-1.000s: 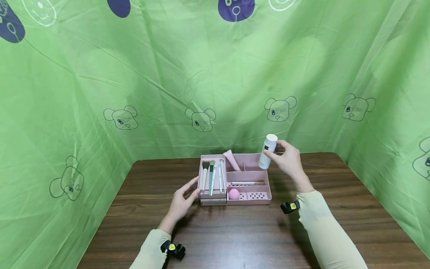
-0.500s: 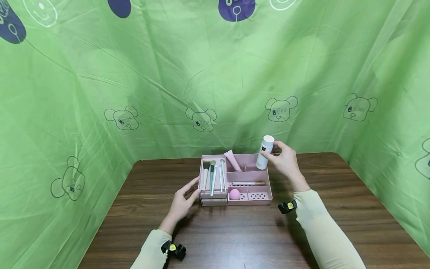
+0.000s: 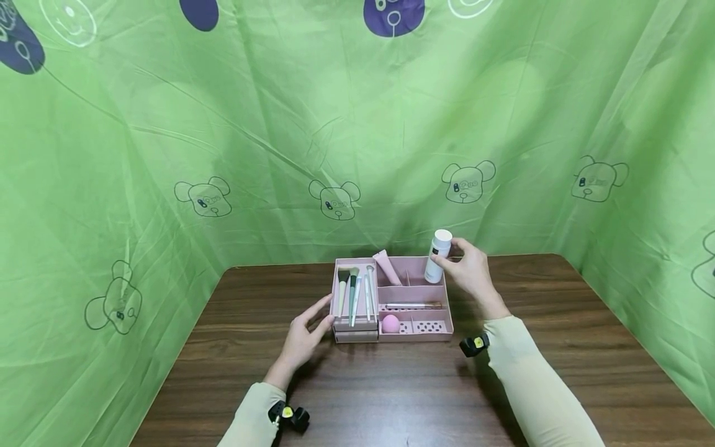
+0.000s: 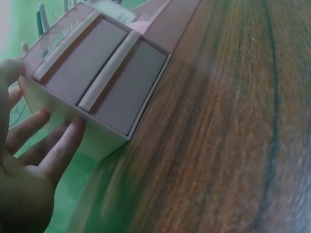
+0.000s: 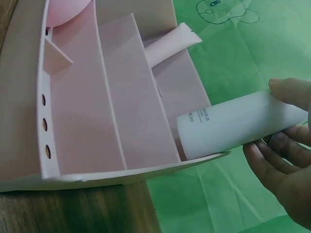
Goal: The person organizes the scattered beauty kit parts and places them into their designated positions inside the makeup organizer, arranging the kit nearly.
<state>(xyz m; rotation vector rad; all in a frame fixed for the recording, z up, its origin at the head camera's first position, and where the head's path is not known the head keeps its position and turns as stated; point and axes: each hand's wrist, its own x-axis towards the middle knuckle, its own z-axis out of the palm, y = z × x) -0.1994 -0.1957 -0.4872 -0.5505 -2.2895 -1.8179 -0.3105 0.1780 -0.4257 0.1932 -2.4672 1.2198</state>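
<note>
My right hand (image 3: pixel 472 271) pinches a white capped bottle (image 3: pixel 435 270) between thumb and fingers. In the right wrist view the bottle's (image 5: pixel 228 125) lower end sits inside the back right compartment of a pink organizer (image 5: pixel 141 92), close to its side wall. The bottle leans slightly in the head view. At the organizer's (image 3: pixel 416 338) left side rests my left hand (image 3: pixel 300 340). The left wrist view shows its extended fingers (image 4: pixel 65 145) against the side wall, beside two stacked drawers (image 4: pixel 116 87). A pink tube (image 3: pixel 388 268) leans in the back left compartment.
Several makeup brushes (image 3: pixel 354 297) lie in the organizer's left tray. A thin brush (image 3: pixel 413 305) lies in the middle row, and a pink ball-shaped sponge (image 3: pixel 390 323) sits in the front row. The wooden table (image 3: pixel 391 391) meets a green curtain (image 3: pixel 268 217) behind.
My right hand has brought the bottle left and slightly down into the back right compartment. The left hand has stayed at the organizer's side.
</note>
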